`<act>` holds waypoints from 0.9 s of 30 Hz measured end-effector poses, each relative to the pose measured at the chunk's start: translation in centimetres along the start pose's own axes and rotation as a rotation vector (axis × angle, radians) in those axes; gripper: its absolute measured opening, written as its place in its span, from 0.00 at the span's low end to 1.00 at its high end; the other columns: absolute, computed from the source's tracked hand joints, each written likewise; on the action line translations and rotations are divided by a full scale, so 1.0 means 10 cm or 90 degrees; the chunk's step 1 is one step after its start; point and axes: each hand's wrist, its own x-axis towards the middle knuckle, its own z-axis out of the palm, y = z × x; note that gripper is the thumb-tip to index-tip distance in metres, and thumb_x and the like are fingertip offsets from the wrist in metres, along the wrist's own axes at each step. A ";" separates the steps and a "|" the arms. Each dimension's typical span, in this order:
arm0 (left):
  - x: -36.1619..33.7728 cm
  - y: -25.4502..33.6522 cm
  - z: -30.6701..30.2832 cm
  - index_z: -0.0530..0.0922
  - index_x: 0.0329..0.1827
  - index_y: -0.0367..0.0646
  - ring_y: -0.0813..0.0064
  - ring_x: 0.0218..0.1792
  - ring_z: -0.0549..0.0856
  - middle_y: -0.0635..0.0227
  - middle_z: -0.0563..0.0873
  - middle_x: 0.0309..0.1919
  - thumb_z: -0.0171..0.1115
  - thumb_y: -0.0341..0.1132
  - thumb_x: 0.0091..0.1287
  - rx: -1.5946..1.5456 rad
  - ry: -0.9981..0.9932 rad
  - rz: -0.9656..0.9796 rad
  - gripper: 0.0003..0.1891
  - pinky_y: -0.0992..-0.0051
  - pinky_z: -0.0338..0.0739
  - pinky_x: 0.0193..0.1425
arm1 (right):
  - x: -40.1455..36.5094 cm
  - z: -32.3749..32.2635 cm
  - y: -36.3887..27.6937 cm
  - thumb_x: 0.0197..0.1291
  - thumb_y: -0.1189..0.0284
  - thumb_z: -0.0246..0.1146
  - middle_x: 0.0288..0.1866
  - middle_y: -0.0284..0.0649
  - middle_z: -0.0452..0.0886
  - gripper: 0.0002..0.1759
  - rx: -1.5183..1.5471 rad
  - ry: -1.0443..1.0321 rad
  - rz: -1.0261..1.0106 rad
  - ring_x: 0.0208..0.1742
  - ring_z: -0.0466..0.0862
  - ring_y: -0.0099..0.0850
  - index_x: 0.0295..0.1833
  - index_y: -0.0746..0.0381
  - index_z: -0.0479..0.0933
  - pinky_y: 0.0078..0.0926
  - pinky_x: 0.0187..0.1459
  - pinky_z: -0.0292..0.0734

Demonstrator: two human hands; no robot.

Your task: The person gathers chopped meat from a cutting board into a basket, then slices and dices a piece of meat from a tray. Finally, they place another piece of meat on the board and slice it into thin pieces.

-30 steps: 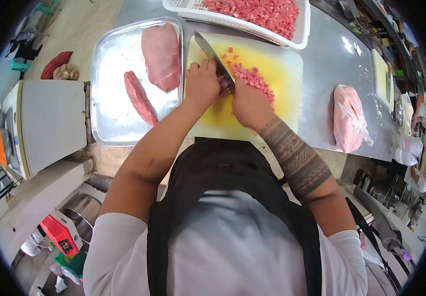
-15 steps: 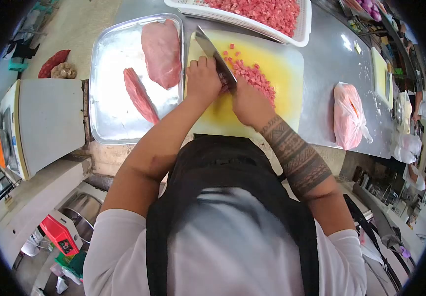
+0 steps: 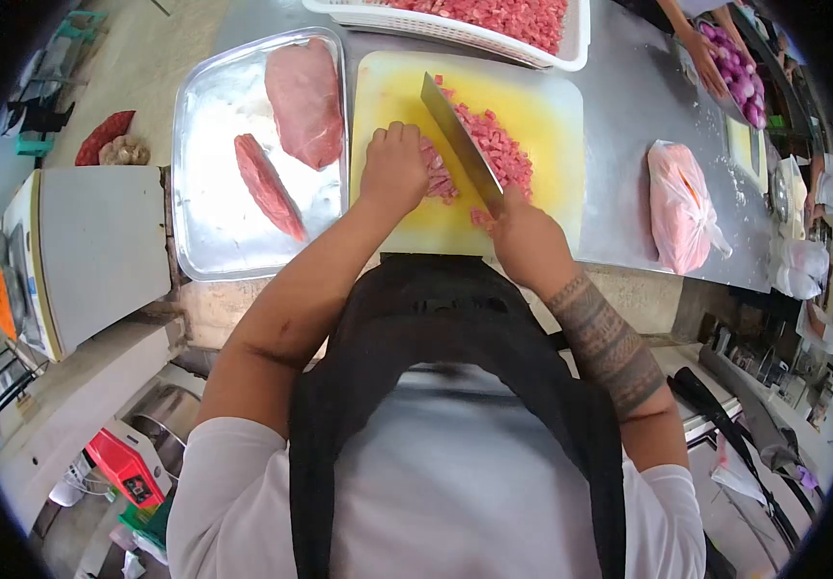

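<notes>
My right hand [image 3: 532,236] is wrapped round the handle of a cleaver [image 3: 465,140], its broad blade slanting up and left over the yellow-stained cutting board [image 3: 561,116]. Against the blade's right side lies a heap of diced raw meat [image 3: 499,145]. My left hand [image 3: 395,169] rests on the board with curled fingers, pressed against a small bunch of cut meat strips [image 3: 439,174]. A gap of bare board separates this bunch from the blade. A few loose cubes lie near the cleaver's heel, partly hidden by my right hand.
Left of the board, a metal tray [image 3: 199,193] holds a large meat piece [image 3: 305,101] and a narrower one [image 3: 270,188]. A white basket [image 3: 576,43] of diced meat stands behind. Rightward lies a bagged pink bundle [image 3: 679,207]. Another person's hands hold a bowl of purple onions [image 3: 740,82].
The cleaver has moved right, away from my left hand, uncovering the cut strips. The diced heap sits against its blade. Another person's hands with the onions have come in at upper right.
</notes>
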 end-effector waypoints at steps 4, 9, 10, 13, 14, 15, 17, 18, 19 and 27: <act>-0.02 0.15 -0.16 0.79 0.51 0.40 0.53 0.47 0.80 0.58 0.82 0.46 0.59 0.33 0.67 0.050 -0.008 -0.012 0.12 0.53 0.73 0.54 | -0.33 -0.17 -0.19 0.69 0.75 0.56 0.38 0.64 0.87 0.13 -0.003 -0.071 0.032 0.43 0.89 0.63 0.56 0.67 0.69 0.62 0.46 0.82; -0.02 0.11 -0.07 0.79 0.51 0.41 0.54 0.46 0.80 0.59 0.82 0.46 0.58 0.33 0.67 0.083 0.003 -0.015 0.12 0.54 0.73 0.52 | 0.24 0.31 -0.21 0.68 0.75 0.57 0.39 0.63 0.87 0.17 0.043 -0.004 -0.039 0.42 0.88 0.63 0.60 0.70 0.69 0.61 0.46 0.82; -0.03 0.10 -0.06 0.79 0.50 0.41 0.54 0.46 0.80 0.59 0.82 0.46 0.58 0.33 0.66 0.084 0.002 -0.015 0.12 0.54 0.73 0.52 | 0.41 0.39 -0.23 0.69 0.74 0.58 0.38 0.63 0.87 0.18 0.048 0.024 -0.056 0.42 0.88 0.63 0.61 0.70 0.69 0.60 0.45 0.82; -0.03 0.11 -0.06 0.79 0.50 0.41 0.53 0.47 0.80 0.59 0.82 0.47 0.60 0.33 0.66 0.052 0.002 -0.014 0.11 0.53 0.73 0.53 | 0.64 0.39 -0.27 0.69 0.74 0.57 0.40 0.63 0.87 0.18 0.058 0.044 -0.075 0.43 0.88 0.63 0.60 0.70 0.69 0.60 0.47 0.82; -0.02 0.08 -0.08 0.79 0.50 0.42 0.53 0.48 0.80 0.59 0.82 0.47 0.60 0.33 0.67 0.020 0.003 -0.016 0.11 0.53 0.73 0.53 | 0.67 0.36 -0.24 0.69 0.73 0.56 0.41 0.63 0.87 0.17 0.054 0.040 -0.071 0.44 0.88 0.63 0.60 0.70 0.70 0.61 0.49 0.82; -0.04 0.06 -0.10 0.79 0.51 0.43 0.53 0.49 0.80 0.60 0.82 0.48 0.60 0.33 0.67 -0.012 0.001 -0.021 0.11 0.53 0.73 0.54 | 0.67 0.31 -0.24 0.70 0.73 0.54 0.42 0.63 0.88 0.17 0.052 0.032 -0.068 0.46 0.89 0.63 0.60 0.70 0.71 0.61 0.50 0.82; -0.08 0.03 -0.08 0.79 0.49 0.40 0.51 0.47 0.80 0.58 0.82 0.47 0.62 0.33 0.65 -0.033 0.017 -0.011 0.12 0.53 0.74 0.53 | 0.58 0.18 -0.23 0.70 0.74 0.53 0.43 0.64 0.88 0.16 0.036 0.019 -0.054 0.48 0.89 0.63 0.60 0.70 0.71 0.62 0.52 0.82; -0.08 0.01 -0.08 0.78 0.49 0.39 0.51 0.47 0.80 0.57 0.82 0.47 0.63 0.32 0.64 -0.041 0.026 -0.007 0.12 0.52 0.74 0.53 | 0.42 0.06 -0.26 0.70 0.74 0.54 0.43 0.64 0.88 0.16 0.022 0.015 -0.045 0.48 0.89 0.63 0.59 0.70 0.71 0.62 0.52 0.82; -0.10 0.01 -0.09 0.78 0.49 0.40 0.51 0.47 0.80 0.58 0.82 0.46 0.62 0.33 0.64 -0.032 0.035 0.000 0.12 0.53 0.74 0.53 | 0.25 -0.04 -0.29 0.70 0.75 0.54 0.43 0.64 0.88 0.16 0.009 0.008 -0.035 0.47 0.89 0.63 0.59 0.70 0.71 0.62 0.52 0.82; -0.11 0.04 -0.04 0.78 0.49 0.42 0.54 0.46 0.79 0.59 0.81 0.45 0.60 0.34 0.64 0.055 0.049 0.010 0.12 0.54 0.73 0.52 | 0.36 0.56 0.00 0.70 0.74 0.58 0.42 0.66 0.86 0.15 0.050 0.011 -0.112 0.47 0.87 0.64 0.57 0.69 0.70 0.62 0.50 0.80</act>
